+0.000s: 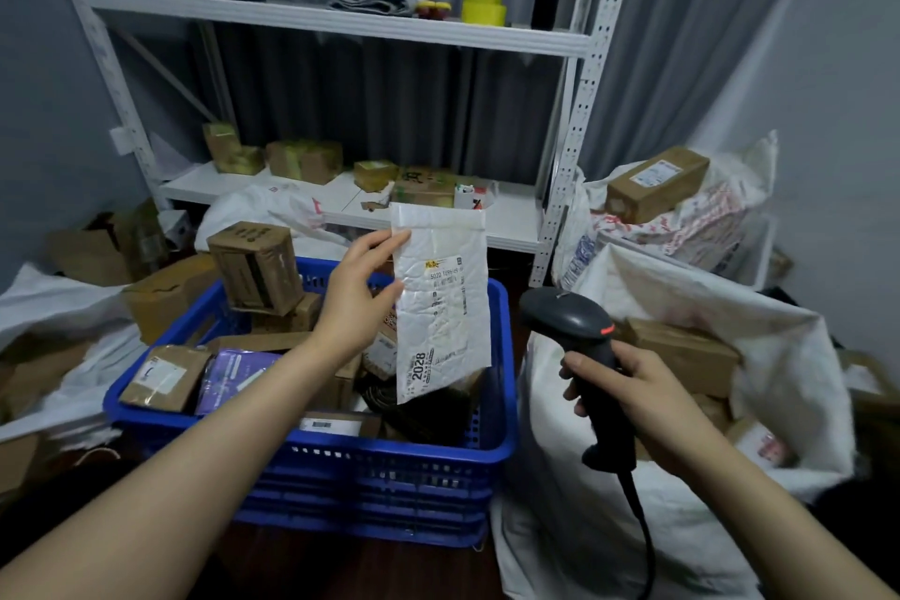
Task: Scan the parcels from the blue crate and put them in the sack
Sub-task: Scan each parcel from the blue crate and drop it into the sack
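Note:
My left hand point(358, 292) pinches the left edge of a white padded envelope point(445, 307) and holds it upright above the blue crate point(389, 458), label side towards me. The crate holds several cardboard parcels and a purple packet point(234, 378). To the right of the envelope, my right hand point(628, 392) grips the handle of a black barcode scanner point(567, 322), whose head points left toward the envelope. The open white sack point(682, 307) stands to the right of the crate, behind the scanner, with brown boxes point(682, 351) inside.
A white metal shelf rack point(341, 22) rises behind the crate, with small boxes on its lower shelf and yellow tape rolls point(483, 2) above. More white sacks and loose boxes lie at the left point(48, 302) and far right point(682, 205). Grey curtains hang behind.

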